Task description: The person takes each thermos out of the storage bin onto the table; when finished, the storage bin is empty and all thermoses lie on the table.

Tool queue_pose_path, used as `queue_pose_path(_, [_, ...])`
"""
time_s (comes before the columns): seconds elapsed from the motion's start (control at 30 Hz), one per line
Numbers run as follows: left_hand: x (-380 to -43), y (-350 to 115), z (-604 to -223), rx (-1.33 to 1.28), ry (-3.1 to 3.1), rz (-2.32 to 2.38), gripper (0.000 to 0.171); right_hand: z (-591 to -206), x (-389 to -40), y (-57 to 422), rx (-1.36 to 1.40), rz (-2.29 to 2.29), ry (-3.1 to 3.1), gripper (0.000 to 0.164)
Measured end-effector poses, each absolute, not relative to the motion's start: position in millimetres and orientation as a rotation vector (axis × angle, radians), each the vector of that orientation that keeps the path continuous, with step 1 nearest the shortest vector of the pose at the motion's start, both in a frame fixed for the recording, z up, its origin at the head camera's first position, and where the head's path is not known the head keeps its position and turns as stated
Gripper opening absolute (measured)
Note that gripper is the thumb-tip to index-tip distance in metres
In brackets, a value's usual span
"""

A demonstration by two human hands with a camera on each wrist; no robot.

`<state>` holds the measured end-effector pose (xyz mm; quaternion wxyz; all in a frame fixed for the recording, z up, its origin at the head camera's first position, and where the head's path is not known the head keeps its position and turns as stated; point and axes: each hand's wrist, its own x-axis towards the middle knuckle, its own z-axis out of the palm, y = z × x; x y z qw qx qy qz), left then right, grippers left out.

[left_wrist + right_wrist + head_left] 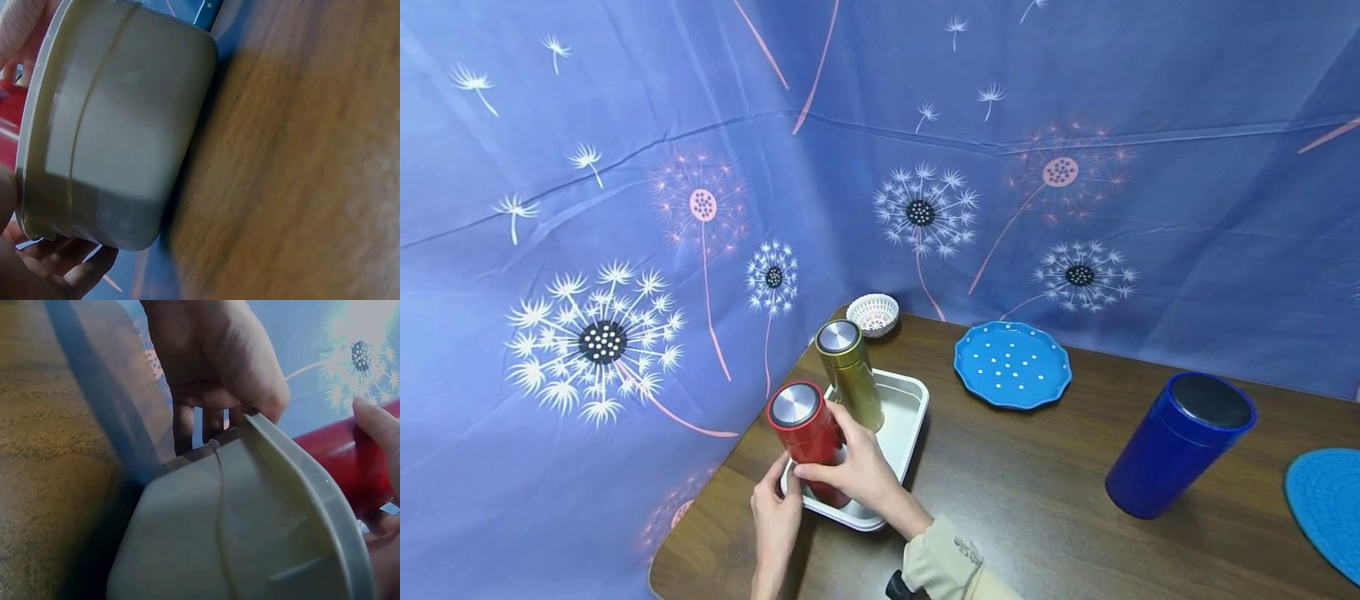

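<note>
The red flask [814, 446] is held upright or slightly tilted at the near end of the white tray [904, 408], in front of the gold flask [856, 379]; whether its base bears on the tray's floor cannot be told. It is grasped round the body below the lid [795, 403] by the right hand [867, 468], with the thumb on the near side and fingers across the far side. The tray's near left corner is pinched by the left hand [777, 518], its thumb at the rim and its fingers against the outer wall. The flask is judged to be stiff and moderately heavy, probably metal, and its glossy coat may prove slippery; it is best taken round the middle of the body, since the lid might turn or loosen if lifted alone. The tray is judged to be light, thin plastic that may flex slightly and could slide on the worktop [1000, 483], so a rim or corner is a sensible place for it to be steadied. No label or brand can be seen on either flask; small dark lettering is printed on the pale sleeve [947, 562], but it cannot be read with certainty.
</note>
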<state>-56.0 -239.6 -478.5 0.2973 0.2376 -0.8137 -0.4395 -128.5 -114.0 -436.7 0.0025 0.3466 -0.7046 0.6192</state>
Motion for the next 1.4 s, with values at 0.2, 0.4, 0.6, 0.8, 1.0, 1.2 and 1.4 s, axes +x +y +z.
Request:
queue_pose_path(0.2, [-56,-235,-481,0.651,-2.176,-1.180,0.034,-438,-126,-111,1.024,1.922,-2.220,0.077])
queue_pose_path(0.4, [-53,-231,-482,0.654,-2.170,-1.187,0.032,-431,-122,-106,0.998,1.895,-2.214,0.077])
queue_pose_path(0.6, [-51,-231,-482,0.650,-2.160,-1.155,0.032,-408,-119,-101,1.008,1.920,-2.157,0.077])
queue_pose_path(0.8, [-54,-231,-481,0.636,-2.159,-1.148,0.035,-386,-117,-92,1.016,1.942,-2.103,0.076])
queue_pose_path(1.0, [-55,-231,-480,0.646,-2.172,-1.168,0.035,-379,-114,-86,1.015,1.931,-2.138,0.077])
queue_pose_path(1.2, [-54,-233,-481,0.613,-2.154,-1.136,0.037,-372,-113,-77,1.000,1.904,-2.108,0.078])
queue_pose_path(1.4, [-51,-238,-480,0.595,-2.128,-1.130,0.039,-360,-112,-66,0.979,1.882,-2.091,0.078])
